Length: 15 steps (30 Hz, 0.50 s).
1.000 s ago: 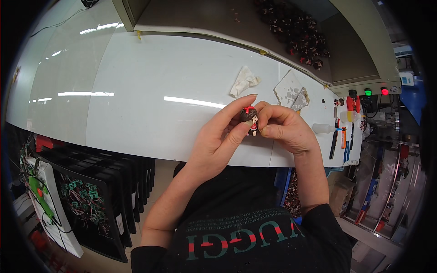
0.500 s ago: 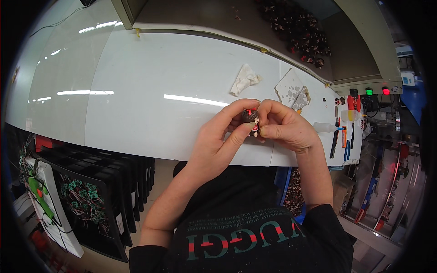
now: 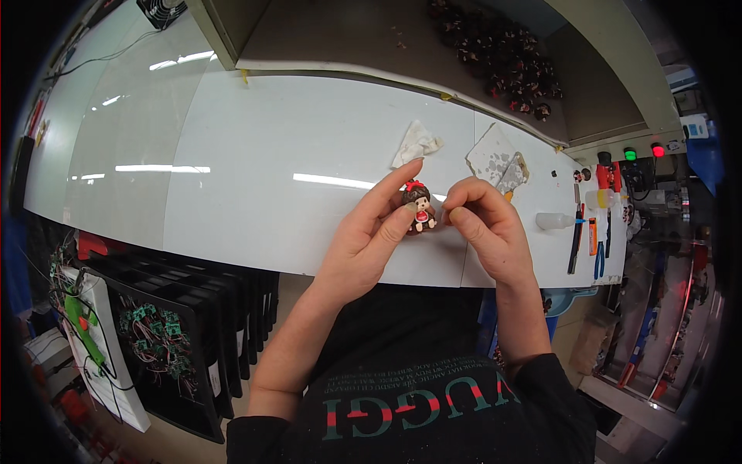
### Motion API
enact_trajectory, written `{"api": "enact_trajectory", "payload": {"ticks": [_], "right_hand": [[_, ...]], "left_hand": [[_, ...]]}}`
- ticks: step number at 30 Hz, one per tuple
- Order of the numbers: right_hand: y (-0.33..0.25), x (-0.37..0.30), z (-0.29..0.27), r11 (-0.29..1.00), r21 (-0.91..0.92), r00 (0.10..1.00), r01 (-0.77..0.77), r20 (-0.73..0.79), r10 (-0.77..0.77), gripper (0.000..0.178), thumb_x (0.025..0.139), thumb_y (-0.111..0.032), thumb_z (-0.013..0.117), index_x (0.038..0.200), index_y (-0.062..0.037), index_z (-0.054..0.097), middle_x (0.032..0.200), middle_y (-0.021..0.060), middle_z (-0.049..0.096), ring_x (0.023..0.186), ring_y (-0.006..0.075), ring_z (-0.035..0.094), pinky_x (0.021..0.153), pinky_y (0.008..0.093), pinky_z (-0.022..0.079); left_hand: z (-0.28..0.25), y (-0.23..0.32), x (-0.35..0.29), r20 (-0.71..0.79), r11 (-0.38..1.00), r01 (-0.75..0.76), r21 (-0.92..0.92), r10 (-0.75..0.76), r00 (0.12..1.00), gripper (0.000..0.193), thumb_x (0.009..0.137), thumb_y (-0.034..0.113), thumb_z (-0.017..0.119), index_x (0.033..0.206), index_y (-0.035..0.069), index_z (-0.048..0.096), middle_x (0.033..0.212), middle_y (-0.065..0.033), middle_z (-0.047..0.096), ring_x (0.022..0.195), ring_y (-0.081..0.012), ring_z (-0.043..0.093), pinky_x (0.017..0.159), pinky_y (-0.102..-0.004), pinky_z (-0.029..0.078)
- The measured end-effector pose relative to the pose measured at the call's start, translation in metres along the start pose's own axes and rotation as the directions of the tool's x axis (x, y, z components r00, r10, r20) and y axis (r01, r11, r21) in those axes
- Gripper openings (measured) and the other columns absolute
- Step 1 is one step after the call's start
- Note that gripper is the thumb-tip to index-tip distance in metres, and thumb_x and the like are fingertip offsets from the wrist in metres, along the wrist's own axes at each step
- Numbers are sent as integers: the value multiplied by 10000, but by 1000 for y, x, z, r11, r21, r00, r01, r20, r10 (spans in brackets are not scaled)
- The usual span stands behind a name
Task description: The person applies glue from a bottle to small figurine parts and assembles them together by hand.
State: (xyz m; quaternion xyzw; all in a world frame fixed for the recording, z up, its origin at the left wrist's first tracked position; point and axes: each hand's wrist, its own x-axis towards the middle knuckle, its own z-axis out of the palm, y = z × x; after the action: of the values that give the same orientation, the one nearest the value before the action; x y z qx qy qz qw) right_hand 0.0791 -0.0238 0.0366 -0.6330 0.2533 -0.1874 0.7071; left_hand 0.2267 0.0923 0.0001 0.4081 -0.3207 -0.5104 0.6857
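Figurine (image 3: 420, 209) (small, brown-haired, red bow): pinched between left hand (image 3: 369, 238) thumb and fingers, above white table (image 3: 255, 155). Right hand (image 3: 485, 224) just beside it, fingertips pressed together. Beyond: 2 crumpled cloths (image 3: 416, 144).

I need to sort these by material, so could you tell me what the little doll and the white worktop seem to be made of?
The little doll in the left hand looks like moulded plastic or resin: solid painted colours and crisp edges. Its brown head may be flocked, too small to tell. The white worktop looks like smooth, glossy laminate, since it mirrors the ceiling lights in sharp streaks.
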Motion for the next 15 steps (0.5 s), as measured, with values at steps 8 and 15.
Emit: {"api": "enact_trajectory", "payload": {"ticks": [8,15], "right_hand": [[-1,-9,-2,979,-156,991,130,-5,-133,136,897,-55,549,1015,3,582,961,43,568,896,112,553,812,253,442],[-11,-8,-12,912,-354,978,207,50,-202,108,866,-47,582,967,-18,609,925,57,581,862,144,572,779,253,455]], "left_hand": [[12,-4,2,-3,999,-23,26,23,1000,439,977,87,417,1406,48,334,1068,-55,545,945,-95,512,843,-247,439],[22,-7,9,-10,999,-33,35,33,999,427,975,89,420,1392,37,344,1058,-54,545,944,-97,512,855,-244,427]]}}
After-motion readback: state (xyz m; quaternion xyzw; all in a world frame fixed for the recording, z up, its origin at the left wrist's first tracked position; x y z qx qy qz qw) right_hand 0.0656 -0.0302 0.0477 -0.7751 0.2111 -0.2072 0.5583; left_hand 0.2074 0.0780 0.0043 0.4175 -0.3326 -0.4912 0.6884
